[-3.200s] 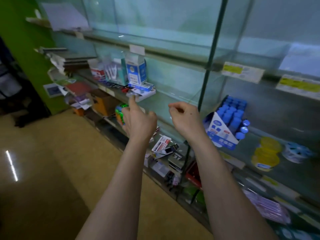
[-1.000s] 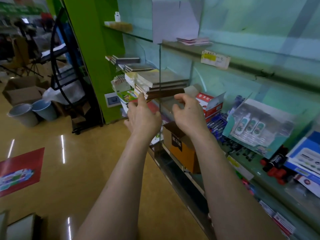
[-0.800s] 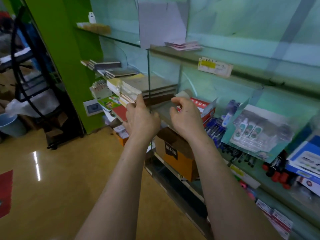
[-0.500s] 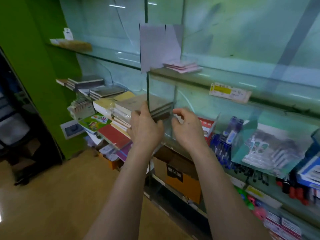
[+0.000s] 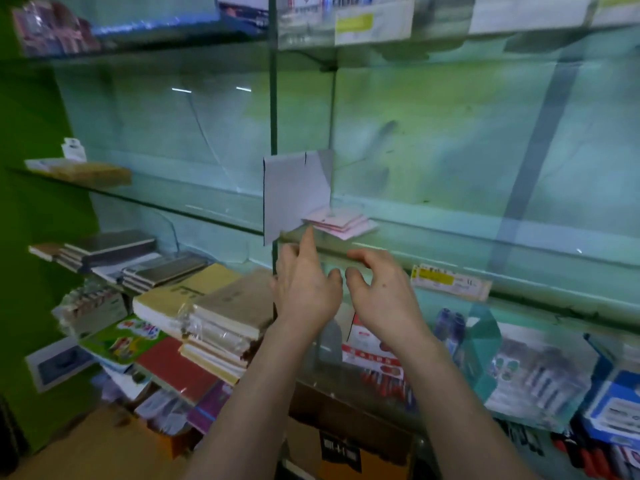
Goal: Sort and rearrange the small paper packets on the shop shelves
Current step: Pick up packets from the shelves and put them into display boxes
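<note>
CHANGE: I've lifted my view and both hands off the notebook stacks [image 5: 221,306] toward the pink paper packets [image 5: 337,220] on the glass shelf [image 5: 485,237] | LEFT: left hand [image 5: 304,285] grip spread, forefinger just below the packets | RIGHT: right hand [image 5: 381,289] grip loosely curled, empty | ROOM: upright white card [image 5: 291,192] crowds the packets' left; shelf bare rightward.

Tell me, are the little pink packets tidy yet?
Not yet. Nothing looks sorted: the pink packets lie in a loose, fanned pile on the glass shelf. Both hands are empty; the left hand points a finger up toward the pile, and the right hand hovers open just below. Picking them up and arranging them is all left.
</note>
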`<act>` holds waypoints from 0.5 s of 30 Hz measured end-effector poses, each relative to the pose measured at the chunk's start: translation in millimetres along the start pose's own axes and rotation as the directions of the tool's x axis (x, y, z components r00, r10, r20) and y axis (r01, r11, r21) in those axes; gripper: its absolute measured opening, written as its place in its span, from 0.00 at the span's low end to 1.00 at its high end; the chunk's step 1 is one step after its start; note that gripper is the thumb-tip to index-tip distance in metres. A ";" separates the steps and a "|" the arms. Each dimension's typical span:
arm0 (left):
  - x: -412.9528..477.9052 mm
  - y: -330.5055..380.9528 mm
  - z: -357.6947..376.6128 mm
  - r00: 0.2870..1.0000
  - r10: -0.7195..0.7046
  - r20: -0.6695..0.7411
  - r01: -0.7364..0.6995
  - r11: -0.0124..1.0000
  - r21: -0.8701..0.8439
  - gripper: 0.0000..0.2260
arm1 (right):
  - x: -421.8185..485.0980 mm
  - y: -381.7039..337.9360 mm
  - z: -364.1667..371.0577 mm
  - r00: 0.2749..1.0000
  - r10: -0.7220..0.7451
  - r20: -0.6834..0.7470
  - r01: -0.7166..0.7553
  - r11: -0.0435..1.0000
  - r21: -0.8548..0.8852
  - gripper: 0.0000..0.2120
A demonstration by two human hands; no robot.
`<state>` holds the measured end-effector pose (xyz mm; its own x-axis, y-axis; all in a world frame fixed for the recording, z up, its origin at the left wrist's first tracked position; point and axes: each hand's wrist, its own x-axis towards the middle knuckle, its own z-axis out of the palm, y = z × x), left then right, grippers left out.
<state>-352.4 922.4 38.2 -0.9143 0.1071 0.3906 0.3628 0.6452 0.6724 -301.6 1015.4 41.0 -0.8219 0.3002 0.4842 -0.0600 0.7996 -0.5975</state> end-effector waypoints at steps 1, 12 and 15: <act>9.8 1.9 0.4 1.000 0.013 0.012 -0.013 1.000 0.013 0.33 | 10.3 -0.4 -3.9 1.000 -0.021 -0.004 0.021 0.999 -0.025 0.16; 101.8 24.5 25.2 0.993 0.053 0.103 -0.079 0.960 0.269 0.29 | 115.4 33.1 -17.7 0.987 0.018 0.162 0.014 0.981 -0.192 0.18; 120.8 25.3 29.6 0.992 0.082 0.101 -0.112 0.931 0.348 0.29 | 136.3 40.1 -12.0 0.978 0.033 0.206 0.011 0.978 -0.208 0.18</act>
<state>-459.0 974.1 83.8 -0.8951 0.2354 0.3786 0.3777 0.8516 0.3635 -409.3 1094.6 90.7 -0.9225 0.2128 0.3221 0.0502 0.8934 -0.4464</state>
